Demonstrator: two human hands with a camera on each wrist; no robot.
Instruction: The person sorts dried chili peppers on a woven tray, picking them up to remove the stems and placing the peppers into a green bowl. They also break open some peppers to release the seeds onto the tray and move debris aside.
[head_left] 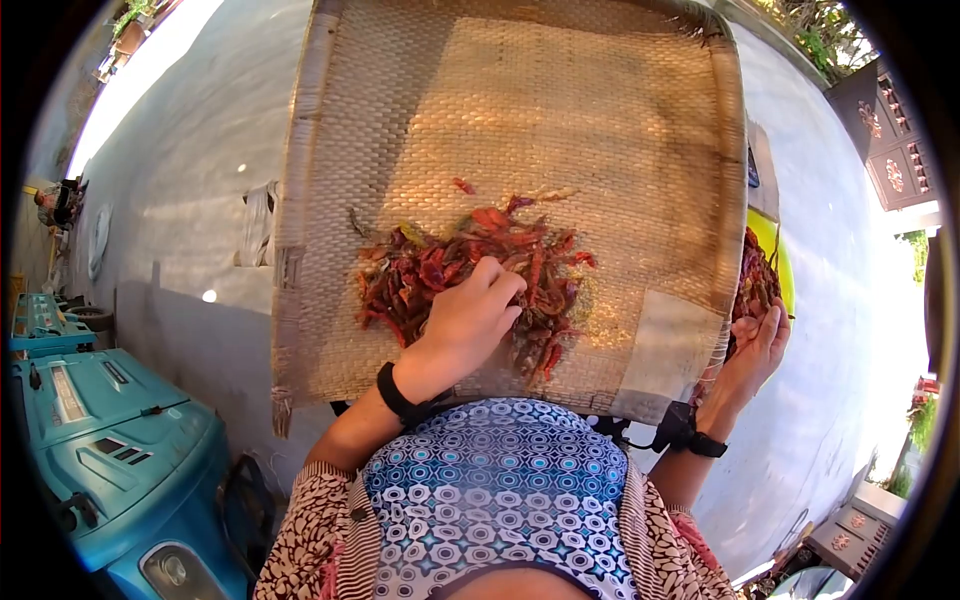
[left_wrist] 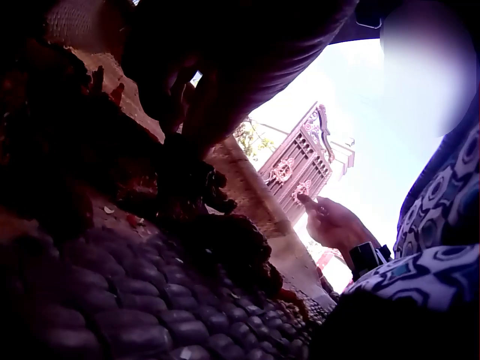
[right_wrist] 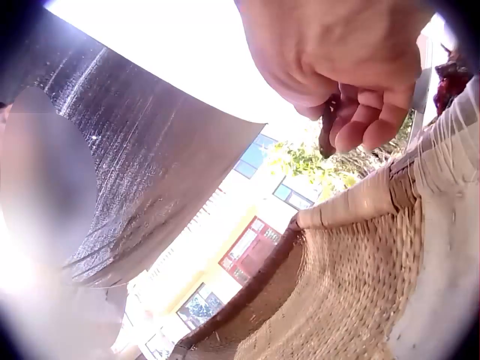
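Note:
A heap of dried red chilies (head_left: 440, 268) lies on a woven bamboo tray (head_left: 560, 110) in front of the person. The left hand (head_left: 470, 308) is at the middle of the heap, its fingers curled down and pinching among the chilies. That hand (left_wrist: 217, 75) is a dark shape close over the pile in the left wrist view. Past the tray's right rim, the right hand (head_left: 757, 345) is beside a second heap of dried chilies (head_left: 752, 285). In the right wrist view, curled fingers of the right hand (right_wrist: 345, 67) hold a dark dried chili (right_wrist: 328, 129).
A yellow-green container (head_left: 786, 265) shows behind the second heap. The tray has a raised rim (head_left: 292, 240) and a pale patch (head_left: 660, 345) near its right front corner. A teal vehicle (head_left: 120, 440) stands at the left on grey concrete ground (head_left: 190, 220).

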